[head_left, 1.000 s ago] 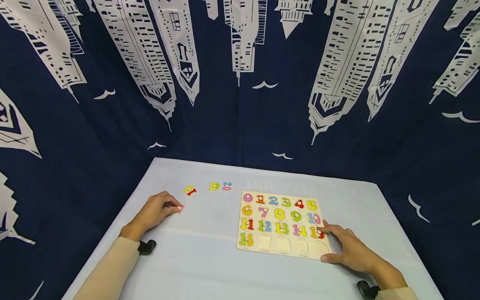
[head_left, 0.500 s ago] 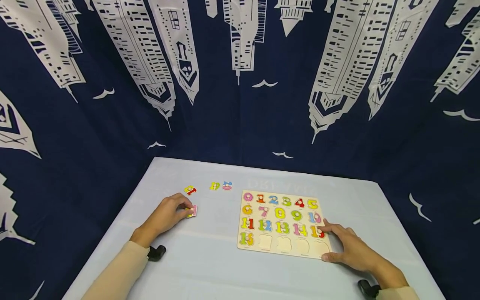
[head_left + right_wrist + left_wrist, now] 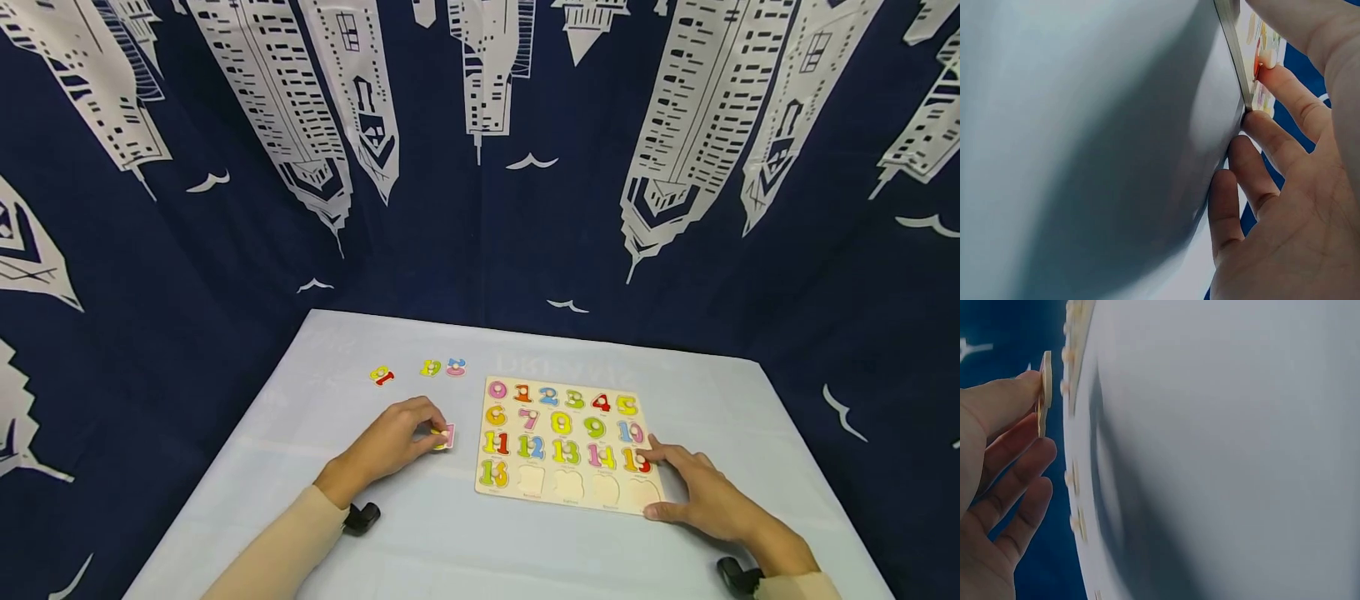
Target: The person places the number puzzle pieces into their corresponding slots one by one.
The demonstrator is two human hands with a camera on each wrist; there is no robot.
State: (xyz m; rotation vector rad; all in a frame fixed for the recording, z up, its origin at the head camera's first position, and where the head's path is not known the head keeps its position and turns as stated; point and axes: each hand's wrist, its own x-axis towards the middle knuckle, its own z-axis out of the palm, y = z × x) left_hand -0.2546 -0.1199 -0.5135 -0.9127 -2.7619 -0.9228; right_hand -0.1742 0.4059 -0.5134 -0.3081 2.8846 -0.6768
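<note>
My left hand (image 3: pixel 390 443) pinches a pink-and-yellow number puzzle piece (image 3: pixel 450 435) between thumb and fingers, just left of the board. The left wrist view shows this piece (image 3: pixel 1047 381) edge-on and raised off the table, the other fingers spread apart below it. A wooden number puzzle board (image 3: pixel 551 483) lies flat, with coloured knobbed numbers in its upper rows. In its bottom row a green-and-yellow 16 (image 3: pixel 493 473) sits at the left, with several bare recesses beside it. My right hand (image 3: pixel 708 500) rests at the board's right edge, index finger on the 15 (image 3: pixel 637 460), thumb at the near corner.
Beyond my left hand lie three loose number pieces: a yellow-and-red one (image 3: pixel 382 376), a yellow-green one (image 3: pixel 431 367) and a blue-and-pink one (image 3: pixel 455 367). A white cloth covers the table (image 3: pixel 420 542). A dark blue curtain (image 3: pixel 480 250) with white buildings hangs behind it.
My left hand has carried the pink-and-yellow puzzle piece rightward across the table, close to the board's left edge. My right hand and the board stay in place.
</note>
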